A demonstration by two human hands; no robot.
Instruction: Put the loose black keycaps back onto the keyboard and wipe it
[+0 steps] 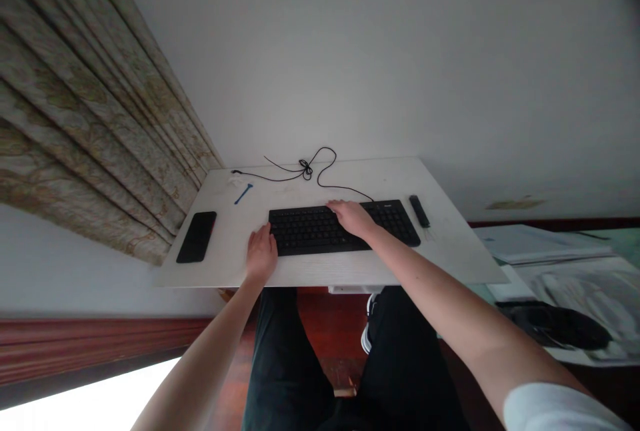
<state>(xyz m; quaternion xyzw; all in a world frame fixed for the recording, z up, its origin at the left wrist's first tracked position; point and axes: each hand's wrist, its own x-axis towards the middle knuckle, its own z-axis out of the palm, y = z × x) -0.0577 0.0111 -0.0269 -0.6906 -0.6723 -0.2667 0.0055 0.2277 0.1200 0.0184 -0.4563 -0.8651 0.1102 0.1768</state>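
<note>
A black keyboard (pixel 305 231) lies on the white table, its keys facing up. My left hand (pixel 261 253) rests at the keyboard's left end, fingers stretched out and touching its side edge. Over the keys, right of the middle, lies my right hand (pixel 351 216); its fingers are pressed together at the back edge. A small pale spot shows under these fingertips, too small to name. The keyboard's black cable (pixel 345 187) runs from the back edge to a tied bundle near the wall.
On the table (pixel 300 272) are a black phone (pixel 197 237) at left, a small blue tool (pixel 243 194), a whitish scrap (pixel 237 180) and, at right, a dark stick-like object (pixel 419 211). A patterned curtain (pixel 100 104) hangs at left. Papers (pixel 545 244) lie on a lower surface at right.
</note>
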